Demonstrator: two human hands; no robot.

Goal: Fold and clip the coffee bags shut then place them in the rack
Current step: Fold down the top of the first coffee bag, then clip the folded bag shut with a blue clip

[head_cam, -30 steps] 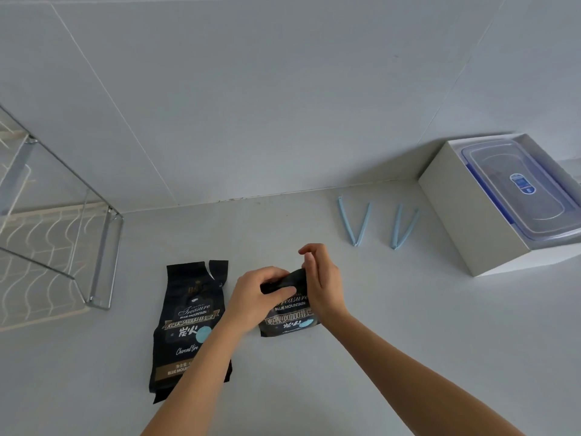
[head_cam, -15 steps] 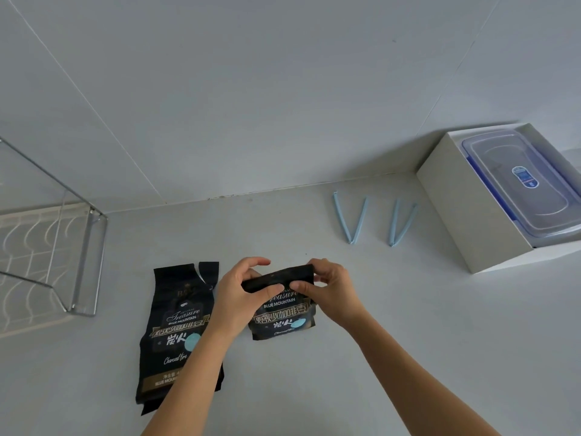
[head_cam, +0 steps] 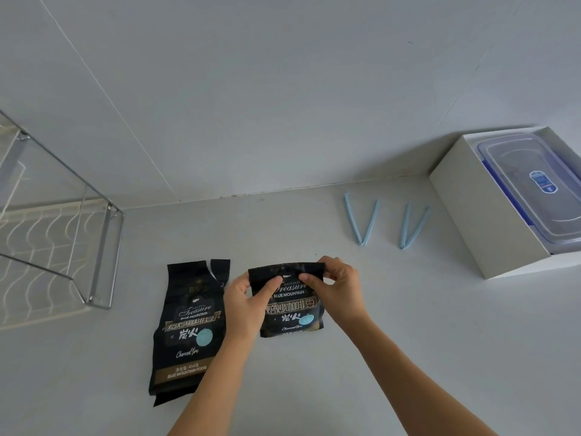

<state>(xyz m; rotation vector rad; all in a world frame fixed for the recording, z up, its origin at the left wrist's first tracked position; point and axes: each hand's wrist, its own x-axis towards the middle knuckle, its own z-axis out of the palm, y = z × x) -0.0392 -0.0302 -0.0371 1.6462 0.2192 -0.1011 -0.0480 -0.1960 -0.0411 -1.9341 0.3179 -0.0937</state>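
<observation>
Together, left hand [head_cam: 248,305] and right hand [head_cam: 339,287] pinch coffee bag [head_cam: 292,313] (top folded)

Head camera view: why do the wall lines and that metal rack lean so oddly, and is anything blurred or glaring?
In the head view the wide-angle lens bends the edges, so the silver wire rack and white cardboard box splay outward; light is soft, shadows faint; print on the black coffee bag pinched by the left hand and right hand reads sharp, with mild sheen on its folded top.
</observation>
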